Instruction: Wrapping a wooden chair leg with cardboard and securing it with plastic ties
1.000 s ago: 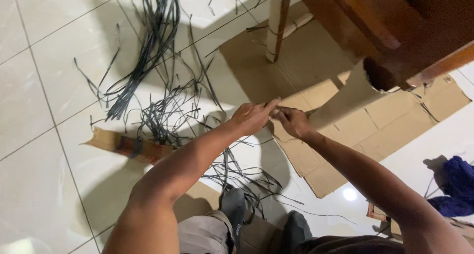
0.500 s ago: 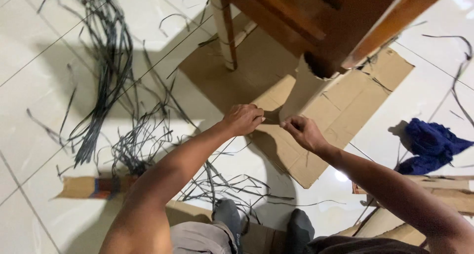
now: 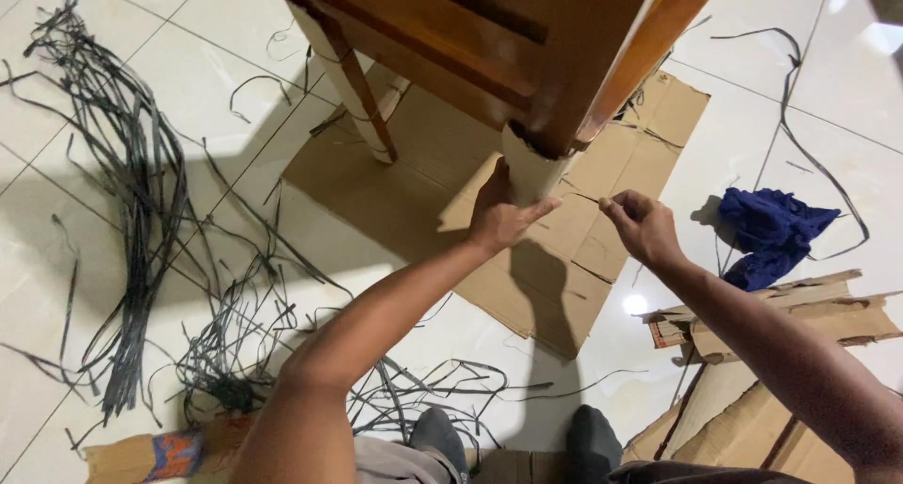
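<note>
Pale wrapping covers one chair leg (image 3: pixel 529 169) near the centre of the view, its foot standing on flattened cardboard (image 3: pixel 414 178). One left hand (image 3: pixel 500 216) presses against the wrapped leg from 7 o'clock, fingers spread and lying along the wrap. One right hand (image 3: pixel 642 225) hangs just beside the leg at 4 o'clock, its fingertips pinched together; whether they grip a thin strand I cannot tell. A second leg (image 3: pixel 353 84), also wrapped, stands at 10 o'clock, under the brown wooden chair (image 3: pixel 489 32). One blue cloth (image 3: pixel 769 230) lies on the tiles at 3 o'clock. Black strips (image 3: pixel 141 221), too many and too tangled to count, sprawl from 9 to 7 o'clock. More cardboard pieces (image 3: pixel 781 324) are stacked at 5 o'clock, and one roll (image 3: pixel 160 451) lies at 7 o'clock. Two dark shoes (image 3: pixel 513 442) show at 6 o'clock.
</note>
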